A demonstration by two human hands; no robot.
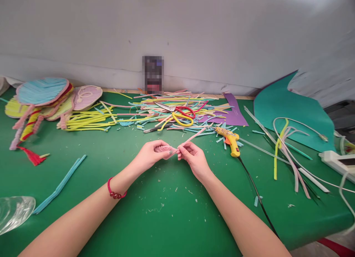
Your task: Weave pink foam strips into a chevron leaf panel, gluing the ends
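Observation:
At the middle of the green table, my left hand is closed on a small pink coiled piece that looks made of pipe cleaner. Most of that piece is hidden behind the fingers. My right hand pinches a pink pipe cleaner, whose free end sticks up and to the right. The fingertips of both hands nearly meet where the strip joins the piece. Beyond the hands, scissors with red and yellow handles rest on a pile of coloured pipe cleaners. A yellow glue gun lies right of my right hand.
Fans made of pipe cleaners are stacked at the left. Blue pipe cleaners and a clear plastic object lie nearer. A purple sheet, a teal sheet and a white power strip occupy the right. A blurred-out upright object leans on the wall.

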